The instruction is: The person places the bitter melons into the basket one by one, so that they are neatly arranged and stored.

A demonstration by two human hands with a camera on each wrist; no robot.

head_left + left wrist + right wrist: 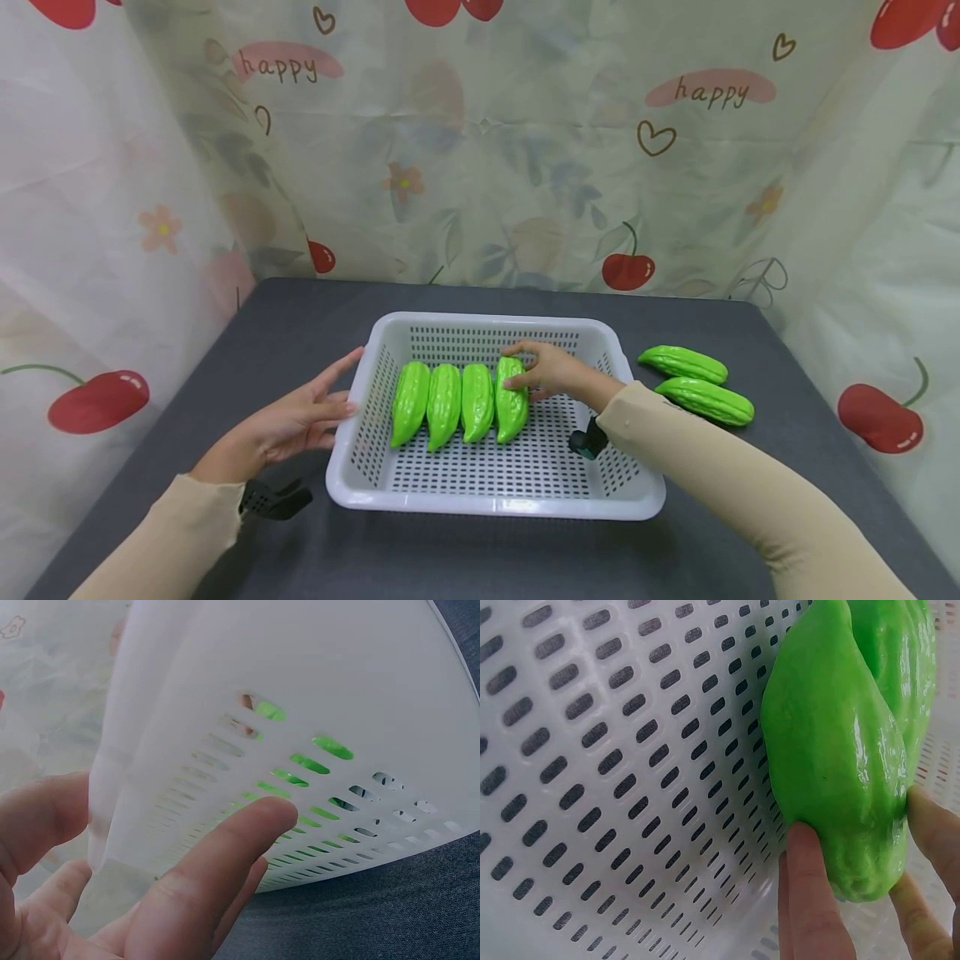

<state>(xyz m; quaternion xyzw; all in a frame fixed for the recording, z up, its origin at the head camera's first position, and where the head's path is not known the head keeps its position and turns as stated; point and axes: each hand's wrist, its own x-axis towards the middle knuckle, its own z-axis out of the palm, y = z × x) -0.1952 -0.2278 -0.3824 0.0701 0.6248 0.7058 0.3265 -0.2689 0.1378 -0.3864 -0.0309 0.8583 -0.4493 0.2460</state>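
Observation:
Inside a white perforated plastic basket (495, 505), several green bitter melons stand side by side in a row. My right hand (551, 371) pinches the rightmost bitter melon (512, 408) near its far end. In the right wrist view, fingers lie on both sides of that bitter melon (832, 765), which rests against its neighbour. At the basket's left side, my left hand (300, 417) has its fingers extended and touches the rim. Up close in the left wrist view, the left hand's fingers (202, 885) are beside the slotted basket wall (337, 682).
Two more bitter melons, one farther back (684, 364) and one nearer (705, 400), lie on the dark table (315, 317) right of the basket. My right forearm passes over the basket's right rim. A patterned curtain (480, 167) encloses the table at the back and sides.

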